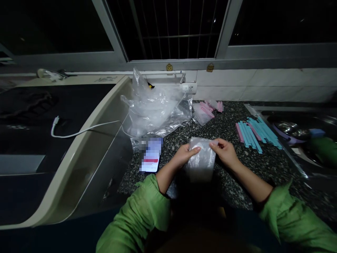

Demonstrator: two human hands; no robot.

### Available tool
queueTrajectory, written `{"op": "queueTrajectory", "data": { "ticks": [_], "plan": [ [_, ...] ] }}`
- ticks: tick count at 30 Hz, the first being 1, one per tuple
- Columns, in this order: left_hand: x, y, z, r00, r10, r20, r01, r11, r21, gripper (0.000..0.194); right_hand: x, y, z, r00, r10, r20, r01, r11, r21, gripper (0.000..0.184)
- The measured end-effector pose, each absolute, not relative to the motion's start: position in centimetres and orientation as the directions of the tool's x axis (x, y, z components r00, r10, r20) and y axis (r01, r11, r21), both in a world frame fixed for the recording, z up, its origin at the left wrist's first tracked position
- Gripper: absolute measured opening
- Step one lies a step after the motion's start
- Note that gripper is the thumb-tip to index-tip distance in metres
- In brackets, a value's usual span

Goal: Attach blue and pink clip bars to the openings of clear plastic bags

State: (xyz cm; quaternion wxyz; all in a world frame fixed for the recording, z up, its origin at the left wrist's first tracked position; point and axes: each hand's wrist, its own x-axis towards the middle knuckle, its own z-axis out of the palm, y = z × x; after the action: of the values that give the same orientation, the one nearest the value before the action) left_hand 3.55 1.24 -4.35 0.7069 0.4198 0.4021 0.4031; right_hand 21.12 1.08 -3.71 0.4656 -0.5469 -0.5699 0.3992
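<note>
Between my hands is a stack of small clear plastic bags (202,163), held just above the speckled countertop. My left hand (184,154) grips the left edge, its thumb lying across the front. At the upper right corner my right hand (223,151) pinches the plastic between thumb and fingers. Blue and pink flat strips (254,131) lie in a loose pile to the right. Farther back, a small clear bag with pink strips (206,110) rests on the counter. A lit phone (152,154) lies left of my left hand.
A large crumpled clear plastic bag (155,109) sits by the wall socket (189,88). On the left stands a beige and dark appliance (60,168) with a white charging cable (86,131) across it. A sink (295,158) holding a metal bowl is at the right.
</note>
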Motion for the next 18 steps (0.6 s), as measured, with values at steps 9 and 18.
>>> {"op": "queueTrajectory", "data": {
  "ticks": [9, 18],
  "plan": [
    [3.7, 1.4, -4.4, 0.340, 0.907, -0.249, -0.152, 0.314, 0.937, 0.051, 21.3, 1.2, -3.4, 0.072, 0.988, 0.139, 0.227, 0.119, -0.967, 0.034],
    [3.4, 1.4, -4.5, 0.301, 0.918, -0.258, -0.137, 0.310, 0.941, 0.051, 23.0, 2.6, -3.9, 0.061, 0.981, 0.182, 0.370, 0.148, -0.917, 0.034]
  ]
}}
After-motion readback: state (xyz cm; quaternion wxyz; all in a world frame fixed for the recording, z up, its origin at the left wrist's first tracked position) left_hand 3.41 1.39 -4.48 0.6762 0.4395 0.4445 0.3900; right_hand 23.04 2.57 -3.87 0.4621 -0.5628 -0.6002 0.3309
